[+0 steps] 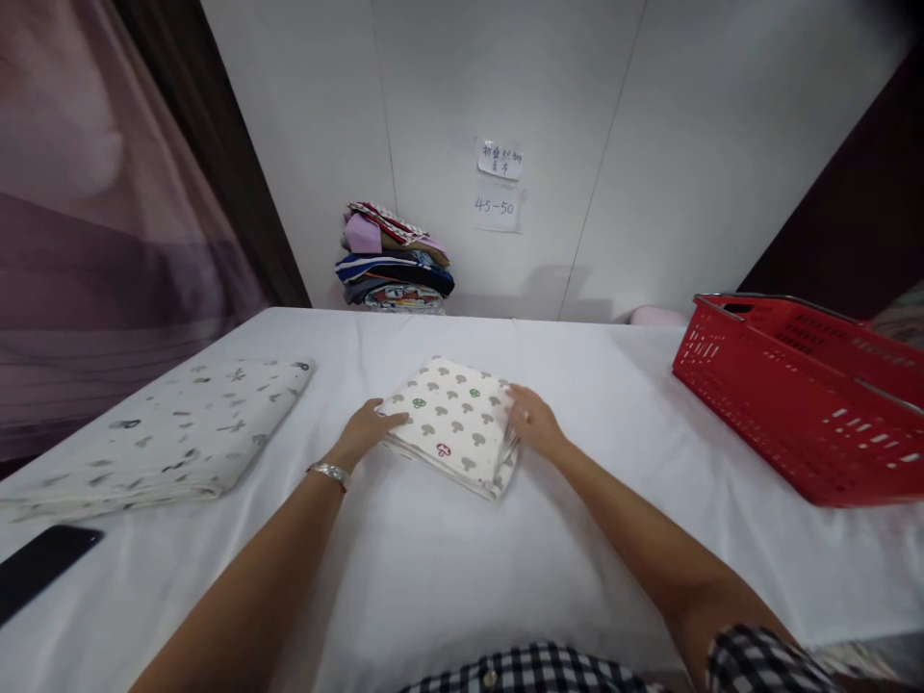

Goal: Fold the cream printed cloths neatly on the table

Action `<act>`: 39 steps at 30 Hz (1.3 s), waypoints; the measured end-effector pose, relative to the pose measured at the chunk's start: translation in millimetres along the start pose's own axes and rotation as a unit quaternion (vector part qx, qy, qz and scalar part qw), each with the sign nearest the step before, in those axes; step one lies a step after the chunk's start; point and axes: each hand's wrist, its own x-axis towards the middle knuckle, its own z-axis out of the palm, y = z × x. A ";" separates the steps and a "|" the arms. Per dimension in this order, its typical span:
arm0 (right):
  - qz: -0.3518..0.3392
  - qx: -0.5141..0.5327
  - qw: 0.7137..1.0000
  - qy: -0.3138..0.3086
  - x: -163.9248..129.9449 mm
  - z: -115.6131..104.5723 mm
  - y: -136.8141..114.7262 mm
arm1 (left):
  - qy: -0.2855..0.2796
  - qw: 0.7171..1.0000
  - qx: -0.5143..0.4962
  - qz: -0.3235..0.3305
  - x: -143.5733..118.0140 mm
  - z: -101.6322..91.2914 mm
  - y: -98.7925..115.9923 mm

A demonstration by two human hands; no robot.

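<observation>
- Mushroom-print cloth [451, 419], one: on the white-covered table [476, 558], looks mostly folded; right edge still seems loose.
- My left hand [363, 430]: thumb on its left corner; I cannot tell the grip.
- My right hand [535, 423]: at its right edge; grip likewise unclear.

We find a passable gap on the bench [613, 351] between the folded mushroom-print cloth [448, 414] and the red shopping basket [765, 414]; the right forearm [621, 500] blocks its near approach. We note a narrower lane between that cloth and the larger printed cloth [217, 414] at left, its near end barred by the left forearm [267, 568]. Between the forearms, the near surface is open. The smartphone [47, 568] obstructs the near-left side; a textile stack [397, 265] stands at the far edge, before the wall [650, 173].
</observation>
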 end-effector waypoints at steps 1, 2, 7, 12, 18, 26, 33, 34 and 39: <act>0.058 -0.008 0.998 -0.002 15.5 -2.0 13.9 | -0.006 1.000 0.004 0.008 -0.6 -0.4 0.0; 0.110 -0.007 0.994 -0.019 30.1 -3.3 25.6 | -0.009 1.000 -0.001 0.018 -0.4 -0.4 -0.2; 0.237 0.055 0.961 -0.128 66.4 -7.1 47.0 | -0.018 0.997 -0.047 0.064 15.0 2.0 -1.9; 0.296 0.123 0.934 -0.160 22.9 -23.3 35.7 | 0.008 0.993 -0.071 0.098 44.3 8.0 14.7; 0.311 0.131 0.935 -0.107 -56.8 -39.1 17.3 | 0.064 0.986 0.007 0.153 38.2 36.2 40.6; 0.060 -0.027 0.998 0.012 -64.0 -36.9 -2.8 | 0.016 0.910 0.048 0.412 -78.9 59.7 28.2; -0.160 -0.032 0.987 -0.010 -66.9 -32.8 -12.6 | 0.025 0.886 0.089 0.453 -120.8 73.2 17.5; -0.169 -0.039 0.985 -0.017 -68.1 -32.0 -11.7 | 0.030 0.885 0.093 0.455 -120.4 73.8 17.4; -0.186 -0.042 0.981 -0.025 -71.5 -30.1 -4.4 | 0.044 0.878 0.095 0.467 -120.0 74.5 18.4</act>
